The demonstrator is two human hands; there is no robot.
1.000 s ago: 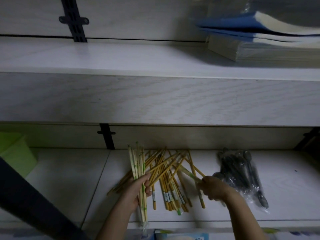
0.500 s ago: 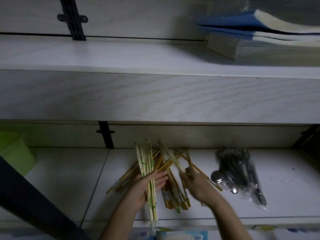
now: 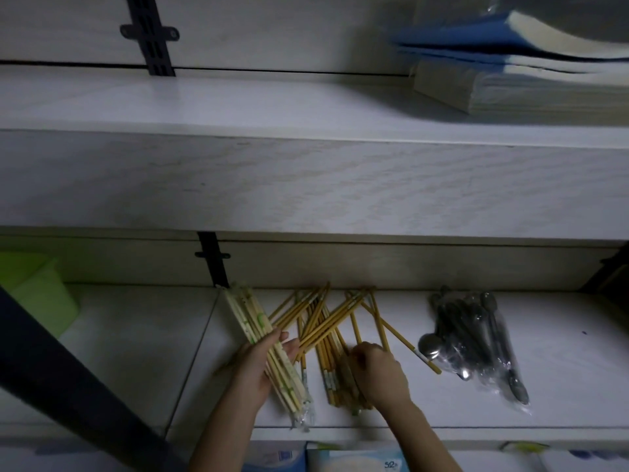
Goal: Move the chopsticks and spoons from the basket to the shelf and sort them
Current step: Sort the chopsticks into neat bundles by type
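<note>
On the lower white shelf (image 3: 136, 352) lies a loose pile of yellow chopsticks (image 3: 323, 321), fanned out and crossing each other. My left hand (image 3: 262, 362) grips a bundle of pale wrapped chopsticks (image 3: 248, 315) that slants up to the left. My right hand (image 3: 377, 373) is curled over the near ends of the yellow chopsticks at the pile's right side; what its fingers hold is hidden. A heap of metal spoons in clear wrappers (image 3: 473, 335) lies on the shelf to the right of the pile.
A green container (image 3: 37, 291) stands at the shelf's far left. A dark slanted bar (image 3: 68, 386) crosses the lower left. The upper shelf (image 3: 238, 107) carries stacked blue and white packs (image 3: 510, 63) at its right. Packaged goods (image 3: 357, 461) sit below the shelf edge.
My right hand came down from the raised chopstick onto the near ends of the yellow pile. The wrapped bundle in my left hand tilted further to the left.
</note>
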